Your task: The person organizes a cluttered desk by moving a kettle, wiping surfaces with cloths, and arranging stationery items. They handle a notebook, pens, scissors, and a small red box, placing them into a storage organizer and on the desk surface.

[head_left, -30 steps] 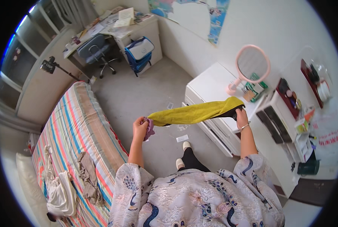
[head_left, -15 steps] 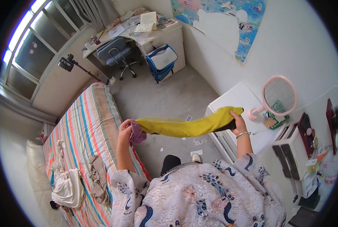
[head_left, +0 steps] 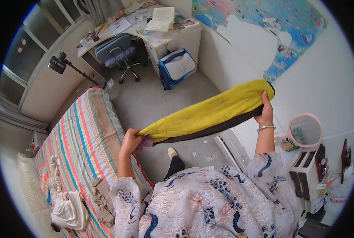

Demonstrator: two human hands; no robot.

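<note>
A long yellow towel (head_left: 208, 108) with a dark grey underside is stretched between my two hands above the floor. Its left end is gathered in my left hand (head_left: 131, 139), whose fingers are closed on it. A small purple cloth (head_left: 145, 142) is bunched under that same hand, partly hidden by the towel. My right hand (head_left: 266, 109), with a bangle on its wrist, grips the opposite end, thumb on the yellow side. The right end is held higher and farther away than the left.
A bed (head_left: 80, 131) with a striped cover stands at left, with rumpled clothes (head_left: 72, 210) on it. Ahead are a desk (head_left: 177, 37), an office chair (head_left: 115, 49) and a school bag (head_left: 177, 68). A pink round mirror (head_left: 305, 130) is at right. Paper scraps dot the grey floor.
The towel is pulled wider and tauter, showing more of its dark side. My right hand has risen and moved right. My view has shifted, and one foot has stepped forward.
</note>
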